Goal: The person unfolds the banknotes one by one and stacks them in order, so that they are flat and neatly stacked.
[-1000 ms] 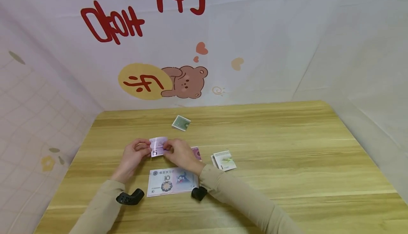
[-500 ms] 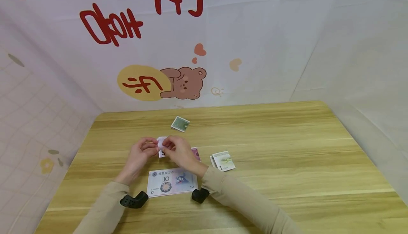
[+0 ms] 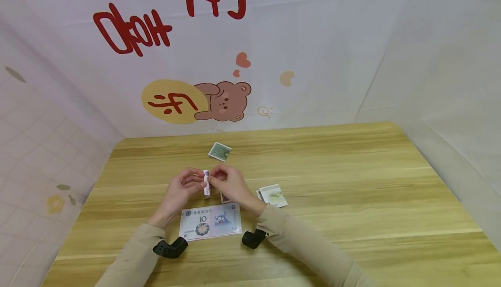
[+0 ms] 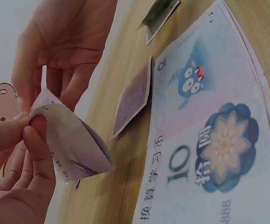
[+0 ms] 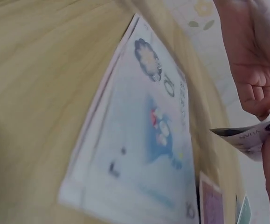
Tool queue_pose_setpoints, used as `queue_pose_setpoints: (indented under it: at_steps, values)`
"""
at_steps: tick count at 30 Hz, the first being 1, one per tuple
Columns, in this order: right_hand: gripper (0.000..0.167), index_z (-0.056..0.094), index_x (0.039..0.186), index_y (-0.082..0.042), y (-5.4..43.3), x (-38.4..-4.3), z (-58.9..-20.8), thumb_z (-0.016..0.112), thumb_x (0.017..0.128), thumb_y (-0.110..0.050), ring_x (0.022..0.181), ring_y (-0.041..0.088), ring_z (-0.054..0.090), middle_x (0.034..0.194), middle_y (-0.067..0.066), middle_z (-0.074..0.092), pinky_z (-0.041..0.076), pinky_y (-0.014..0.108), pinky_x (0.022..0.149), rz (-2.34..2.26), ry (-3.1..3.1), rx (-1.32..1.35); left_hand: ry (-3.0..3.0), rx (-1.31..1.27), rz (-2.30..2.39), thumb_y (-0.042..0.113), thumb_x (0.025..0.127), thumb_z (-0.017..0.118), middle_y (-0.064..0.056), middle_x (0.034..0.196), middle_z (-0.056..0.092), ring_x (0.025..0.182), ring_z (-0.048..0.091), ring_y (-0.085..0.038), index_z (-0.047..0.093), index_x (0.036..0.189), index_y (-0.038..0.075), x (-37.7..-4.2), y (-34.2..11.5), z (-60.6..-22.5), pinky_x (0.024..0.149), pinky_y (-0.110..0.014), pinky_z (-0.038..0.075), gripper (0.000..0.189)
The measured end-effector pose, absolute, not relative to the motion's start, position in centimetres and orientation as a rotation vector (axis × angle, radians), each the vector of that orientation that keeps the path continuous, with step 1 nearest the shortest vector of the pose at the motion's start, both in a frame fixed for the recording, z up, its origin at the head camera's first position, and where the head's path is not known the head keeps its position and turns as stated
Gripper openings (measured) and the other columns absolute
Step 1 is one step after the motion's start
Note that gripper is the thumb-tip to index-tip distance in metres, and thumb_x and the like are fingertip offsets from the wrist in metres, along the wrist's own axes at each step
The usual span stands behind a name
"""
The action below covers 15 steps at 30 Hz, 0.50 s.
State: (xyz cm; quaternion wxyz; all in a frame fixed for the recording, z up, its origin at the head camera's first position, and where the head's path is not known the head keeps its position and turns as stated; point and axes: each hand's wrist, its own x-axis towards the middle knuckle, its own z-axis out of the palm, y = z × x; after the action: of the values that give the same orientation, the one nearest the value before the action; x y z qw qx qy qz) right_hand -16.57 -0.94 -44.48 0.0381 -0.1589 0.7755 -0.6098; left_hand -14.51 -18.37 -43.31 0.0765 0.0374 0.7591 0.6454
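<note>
A purple play banknote (image 3: 206, 187) marked 5 is held above the table between both hands, bent over into a narrow folded strip. The left hand (image 3: 178, 195) pinches its left side between thumb and fingers. On the other side, the right hand (image 3: 233, 187) pinches it too. In the left wrist view the banknote (image 4: 74, 140) is curved over, with its layers apart at the lower end. Below the hands lies a stack of 10 play banknotes (image 3: 211, 221), flat. A folded purple banknote (image 3: 225, 198) lies partly hidden under the right hand.
A folded green banknote (image 3: 220, 151) lies farther back on the wooden table (image 3: 332, 169). Folded 1 banknotes (image 3: 275, 195) lie right of the right hand. A printed cloth (image 3: 321, 52) hangs behind the table. A black wrist device (image 3: 171, 248) sits by the left sleeve.
The purple 5 banknote went from a wider, flatter piece to a narrow folded strip. Both hands shifted slightly right, and the folded purple banknote below became more covered by the right hand.
</note>
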Motion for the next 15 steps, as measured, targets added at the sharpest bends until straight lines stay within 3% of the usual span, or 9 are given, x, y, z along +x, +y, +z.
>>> queue_pose_setpoints:
  at_steps: [6, 12, 15]
  values:
    - [0.010, 0.064, 0.098, 0.004, 0.2, -16.1, -45.2, 0.063, 0.089, 0.000, 0.084, 0.018, 0.067, 0.092, 0.012, 0.067, 0.054, 0.024, 0.074, -1.910, 2.324, -0.512, 2.297, 0.107, 1.918, -0.008, 0.088, 0.062, -0.022, 0.104, 0.062, 0.087, 0.063, -0.013, 0.054, 0.114, -0.009, -14.2, -18.3, -43.3, 0.077, -0.024, 0.052, 0.028]
    - [0.020, 0.055, 0.106, 0.000, 1.5, -15.8, -45.9, 0.061, 0.087, 0.004, 0.081, 0.016, 0.067, 0.092, 0.014, 0.069, 0.055, 0.026, 0.071, -1.962, 2.350, -0.489, 2.325, 0.058, 1.911, -0.009, 0.087, 0.061, -0.023, 0.109, 0.060, 0.090, 0.063, -0.013, 0.054, 0.115, -0.008, -13.8, -18.6, -43.3, 0.078, -0.024, 0.052, 0.029]
    - [0.025, 0.052, 0.108, 0.003, 2.1, -15.7, -45.9, 0.060, 0.086, 0.008, 0.082, 0.024, 0.068, 0.093, 0.020, 0.069, 0.055, 0.026, 0.070, -1.970, 2.361, -0.512, 2.356, 0.043, 1.906, -0.010, 0.088, 0.061, -0.023, 0.111, 0.060, 0.091, 0.062, -0.011, 0.053, 0.116, -0.008, -13.6, -19.1, -43.3, 0.078, -0.024, 0.052, 0.029]
